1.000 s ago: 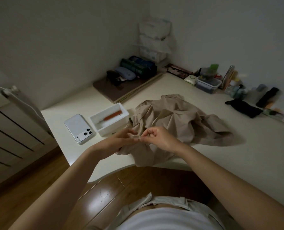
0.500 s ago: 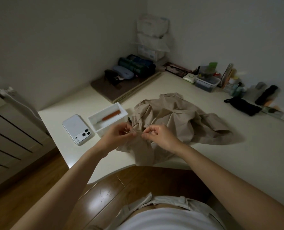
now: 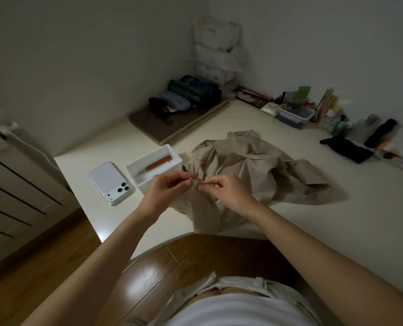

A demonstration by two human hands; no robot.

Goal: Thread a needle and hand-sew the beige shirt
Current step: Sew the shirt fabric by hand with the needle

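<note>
Left hand: the left hand [image 3: 165, 189] has thumb and fingertips pinching a small fold of the beige shirt [image 3: 254, 170], raised just off the desk.
Right hand: the right hand [image 3: 227, 192] pinches tight at the same fold; the needle is too small to make out.
Shirt: soft, crumpled cloth heaped on the cream desk [image 3: 336, 220], one end hanging over the front edge.
Tray: the white rectangular plastic tray [image 3: 141, 184] sits just left of the shirt and holds one orange-handled tool [image 3: 159, 164].
Tub: the clear lidded tub [image 3: 294, 116] by the wall is full of small dark bits.
Phone: a glossy white phone [image 3: 110, 182] lies flat beside the tray.
</note>
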